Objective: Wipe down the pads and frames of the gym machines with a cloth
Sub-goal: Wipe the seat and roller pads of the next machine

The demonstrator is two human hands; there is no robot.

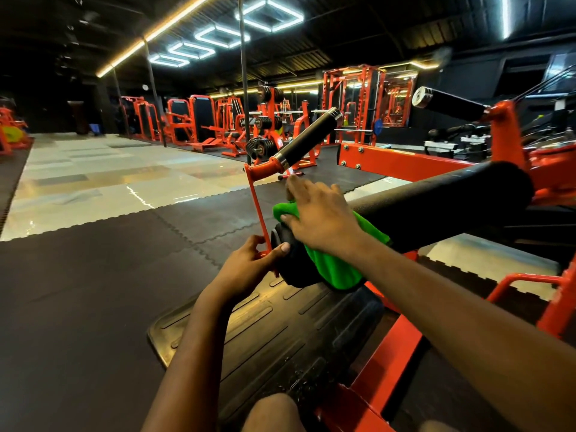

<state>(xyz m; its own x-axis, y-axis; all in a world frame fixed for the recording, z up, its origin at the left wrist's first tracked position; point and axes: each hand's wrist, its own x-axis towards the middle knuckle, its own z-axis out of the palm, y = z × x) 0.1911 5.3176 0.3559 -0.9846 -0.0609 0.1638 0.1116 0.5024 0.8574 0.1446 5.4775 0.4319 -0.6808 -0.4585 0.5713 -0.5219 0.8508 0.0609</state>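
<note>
Right hand [321, 219] lies on the green cloth [333, 269] with its fingers straight and spread, pressing the fabric down rather than gripping it. I have the cloth draped over the near end of the black roller pad [442, 198], and it hangs down the pad's front towards the ribbed rubber footplate [265, 332]. My left hand [246, 266] is curled round the foot of the thin orange bar [257, 204] just beside the pad's end, with the thumb laid against the pad's round end face. Higher up, that bar carries a black handle grip [307, 137], which neither hand touches.

I judge the wipe of this pad to be under way, with most of its length to the right not yet under the cloth.

What worries me from here:
- The cloth is only pinned by a flat palm on a curved surface. A quick stroke could slide it off onto the footplate.
- If the pad turns on its axle, it may roll under my palm, and then I'd rub nothing clean.
- My left thumb sits in the narrow gap between bar and pad. If either shifts, it could get nipped.
- Easing my left grip might let the bar swing, though I cannot tell whether it pivots.
</note>
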